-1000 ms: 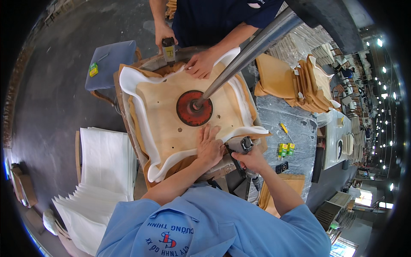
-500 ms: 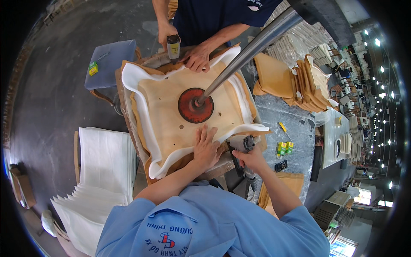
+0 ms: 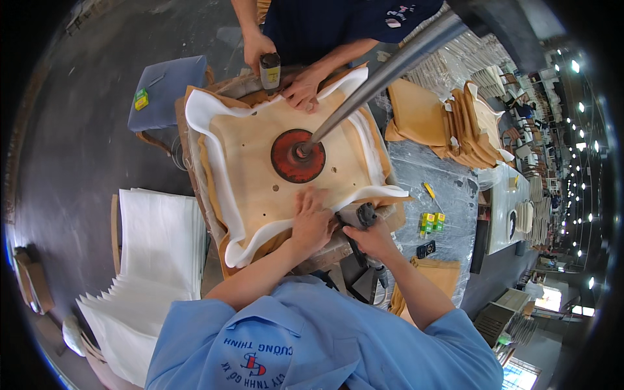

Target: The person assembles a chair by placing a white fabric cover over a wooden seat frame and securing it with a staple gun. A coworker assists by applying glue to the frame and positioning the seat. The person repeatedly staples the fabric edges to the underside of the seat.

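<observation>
We have the panel (image 3: 244, 185) lying flat on a stand (image 3: 333, 252), with a red disc (image 3: 286, 166) on its middle at the foot of a metal pole (image 3: 370, 91). Around it rises white foam (image 3: 203, 112), with brown cloth (image 3: 273, 246) outside that.

We lay the left hand (image 3: 312, 224) on the panel's near edge, fingers stretched out over the wood; they are blurred, so we cannot tell how hard they press. We clasp the gun (image 3: 356, 214) by its handle with the right hand (image 3: 374, 239), its nose at the near edge beside the left hand.

We judge the panel stiff and fairly light, best steadied with a flat palm near the rim. The foam should squash easily and the cloth fold limply, so neither makes a firm hold. The gun looks dense and top-heavy, safest by the handle.

The panel is pale, smooth wood, roughly square, with small round holes. The foam curls upward at the corners in soft, wavy lips. The disc is scuffed and round, the pole slick and straight. Across from us, a co-worker (image 3: 344, 29) holds a second gun (image 3: 270, 73) at the far edge.
</observation>
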Available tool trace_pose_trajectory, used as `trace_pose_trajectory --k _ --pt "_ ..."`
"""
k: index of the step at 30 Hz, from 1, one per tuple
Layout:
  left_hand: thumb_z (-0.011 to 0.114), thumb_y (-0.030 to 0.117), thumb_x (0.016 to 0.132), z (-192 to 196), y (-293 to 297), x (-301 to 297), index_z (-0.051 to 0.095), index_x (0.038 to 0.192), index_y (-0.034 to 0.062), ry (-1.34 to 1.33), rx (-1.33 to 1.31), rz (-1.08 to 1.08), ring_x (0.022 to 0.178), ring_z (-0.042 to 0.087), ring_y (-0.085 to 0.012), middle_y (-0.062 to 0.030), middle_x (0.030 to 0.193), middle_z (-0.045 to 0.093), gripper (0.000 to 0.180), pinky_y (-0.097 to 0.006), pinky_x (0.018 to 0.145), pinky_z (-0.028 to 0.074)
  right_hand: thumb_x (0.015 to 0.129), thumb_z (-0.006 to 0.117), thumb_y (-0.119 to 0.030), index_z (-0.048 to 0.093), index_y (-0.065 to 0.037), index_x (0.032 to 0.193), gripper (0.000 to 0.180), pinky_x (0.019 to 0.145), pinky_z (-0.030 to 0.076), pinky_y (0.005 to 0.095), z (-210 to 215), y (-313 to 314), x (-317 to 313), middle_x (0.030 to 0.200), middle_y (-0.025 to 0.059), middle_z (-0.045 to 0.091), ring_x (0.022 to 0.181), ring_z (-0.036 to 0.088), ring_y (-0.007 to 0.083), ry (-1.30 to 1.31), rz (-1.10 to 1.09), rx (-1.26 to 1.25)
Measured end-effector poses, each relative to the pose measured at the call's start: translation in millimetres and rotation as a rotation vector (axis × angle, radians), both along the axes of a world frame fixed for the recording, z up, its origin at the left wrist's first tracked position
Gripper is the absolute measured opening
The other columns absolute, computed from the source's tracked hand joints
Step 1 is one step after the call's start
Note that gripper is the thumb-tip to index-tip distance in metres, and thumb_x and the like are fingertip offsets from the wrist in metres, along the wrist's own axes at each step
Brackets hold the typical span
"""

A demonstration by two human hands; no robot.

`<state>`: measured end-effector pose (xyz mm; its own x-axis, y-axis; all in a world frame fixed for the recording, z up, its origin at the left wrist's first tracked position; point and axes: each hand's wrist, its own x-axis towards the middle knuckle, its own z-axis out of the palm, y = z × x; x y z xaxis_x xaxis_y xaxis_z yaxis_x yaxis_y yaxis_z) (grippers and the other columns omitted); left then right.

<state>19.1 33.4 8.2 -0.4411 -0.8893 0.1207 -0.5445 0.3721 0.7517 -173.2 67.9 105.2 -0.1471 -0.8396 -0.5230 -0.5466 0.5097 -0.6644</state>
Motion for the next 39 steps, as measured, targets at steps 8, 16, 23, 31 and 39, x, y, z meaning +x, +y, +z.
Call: trace_pose_trajectory --k 8,16,23,31,39 --pt "0.084 0.040 0.092 5 2 26 0.079 0.094 0.0060 -0.129 -0.069 -0.106 0.164 0.026 -0.0473 -0.0207 0.165 0.045 0.035 -0.069 0.133 0.015 0.092 0.088 -0.022 0.076 0.004 0.104 0.032 0.048 0.050 0.0351 12 -5 3 0.070 0.0056 0.069 0.052 0.064 0.0146 -0.083 -0.157 0.121" --pt "0.081 0.035 0.093 -2 -5 16 0.084 0.088 0.0091 -0.049 -0.036 -0.118 0.163 0.029 -0.0461 -0.0168 0.163 0.049 0.026 -0.068 0.133 0.014 0.090 0.091 -0.026 0.074 0.003 0.107 0.037 0.050 0.051 0.0334 -4 5 -6 0.071 0.0050 0.070 0.053 0.064 0.0142 -0.047 -0.182 0.145" --pt "0.080 0.023 0.089 -5 -9 16 0.081 0.083 0.0084 -0.009 0.020 -0.099 0.162 0.030 -0.0456 -0.0167 0.160 0.052 0.016 -0.068 0.133 0.012 0.094 0.088 -0.023 0.074 0.002 0.107 0.032 0.053 0.051 0.0318 11 22 11 0.070 0.0026 0.068 0.056 0.063 0.0117 -0.151 -0.217 0.147" --pt "0.080 0.021 0.088 -1 -11 15 0.080 0.083 0.0087 0.012 0.064 -0.097 0.163 0.029 -0.0459 -0.0165 0.161 0.051 0.013 -0.067 0.134 0.011 0.093 0.088 -0.024 0.076 0.002 0.114 0.035 0.052 0.051 0.0317 14 16 18 0.077 0.0038 0.072 0.057 0.063 0.0110 -0.092 -0.173 0.149" --pt "0.081 0.025 0.089 0 -12 17 0.081 0.089 0.0088 -0.014 0.065 -0.099 0.164 0.027 -0.0475 -0.0179 0.162 0.049 0.016 -0.068 0.134 0.012 0.093 0.089 -0.026 0.072 0.001 0.102 0.033 0.050 0.048 0.0335 13 5 28 0.069 0.0023 0.066 0.053 0.060 0.0127 0.057 -0.098 0.057"
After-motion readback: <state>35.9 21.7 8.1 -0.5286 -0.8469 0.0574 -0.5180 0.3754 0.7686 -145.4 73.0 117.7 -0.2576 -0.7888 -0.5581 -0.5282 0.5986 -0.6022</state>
